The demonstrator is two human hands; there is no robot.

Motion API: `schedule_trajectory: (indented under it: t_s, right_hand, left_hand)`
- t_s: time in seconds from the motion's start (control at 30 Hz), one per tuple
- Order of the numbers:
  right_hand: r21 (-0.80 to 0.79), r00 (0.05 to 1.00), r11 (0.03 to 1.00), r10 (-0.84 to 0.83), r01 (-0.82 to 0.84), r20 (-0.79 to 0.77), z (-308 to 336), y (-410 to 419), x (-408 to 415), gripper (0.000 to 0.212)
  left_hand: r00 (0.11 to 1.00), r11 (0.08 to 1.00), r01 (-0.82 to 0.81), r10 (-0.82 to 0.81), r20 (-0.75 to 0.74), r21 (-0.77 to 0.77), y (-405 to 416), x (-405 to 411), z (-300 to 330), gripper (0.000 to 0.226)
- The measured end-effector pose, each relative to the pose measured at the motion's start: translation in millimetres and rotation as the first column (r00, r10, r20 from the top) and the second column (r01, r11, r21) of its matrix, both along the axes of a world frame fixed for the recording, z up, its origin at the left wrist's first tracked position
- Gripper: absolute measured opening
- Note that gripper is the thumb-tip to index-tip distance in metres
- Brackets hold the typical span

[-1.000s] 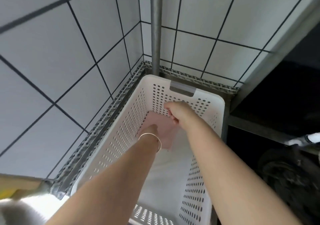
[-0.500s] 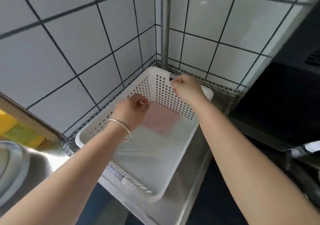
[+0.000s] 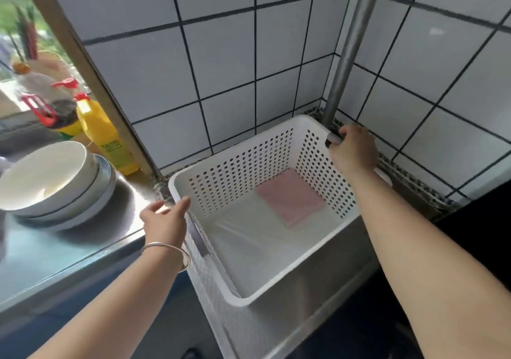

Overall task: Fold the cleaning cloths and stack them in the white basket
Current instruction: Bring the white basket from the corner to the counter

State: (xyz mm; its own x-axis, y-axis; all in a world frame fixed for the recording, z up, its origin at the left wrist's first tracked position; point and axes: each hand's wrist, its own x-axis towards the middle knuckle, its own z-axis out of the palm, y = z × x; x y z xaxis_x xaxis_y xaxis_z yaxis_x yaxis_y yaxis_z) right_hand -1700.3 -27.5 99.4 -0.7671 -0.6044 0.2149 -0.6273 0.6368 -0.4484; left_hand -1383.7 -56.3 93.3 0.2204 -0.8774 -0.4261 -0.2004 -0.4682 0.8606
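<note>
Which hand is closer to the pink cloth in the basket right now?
Right. The right hand grips the white basket handle by the far wall, just past the pink cloth. The left hand is open at the opposite rim, farther away.

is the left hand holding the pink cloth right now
No, the left hand is open beside the near end of the white basket, while the pink cloth lies folded on the basket floor, untouched.

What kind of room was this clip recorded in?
Most likely a home kitchen: a steel counter against white tiled walls, stacked bowls and a yellow bottle by the window. The white basket sits in the corner.
</note>
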Motion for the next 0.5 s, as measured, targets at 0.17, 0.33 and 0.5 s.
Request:
schedule_trajectory:
  t_s: [0.17, 0.33, 0.5]
  right_hand:
    - [0.122, 0.97, 0.993, -0.037, 0.008, 0.241, -7, -8, -8, 0.035]
    - [0.23, 0.975, 0.973, -0.07, 0.019, 0.213, -5, -14, -7, 0.035]
    - [0.262, 0.961, 0.964, -0.026, -0.049, 0.276, 4, -19, 10, 0.041]
  left_hand:
    - [0.995, 0.995, 0.094, -0.093, -0.026, 0.031, 20, -3, -9, 0.016]
    - [0.934, 0.983, 0.033, 0.035, -0.355, 0.182, 30, -11, -6, 0.031]
    - [0.961, 0.983, 0.003, 0.048, -0.272, 0.185, 19, 10, -11, 0.033]
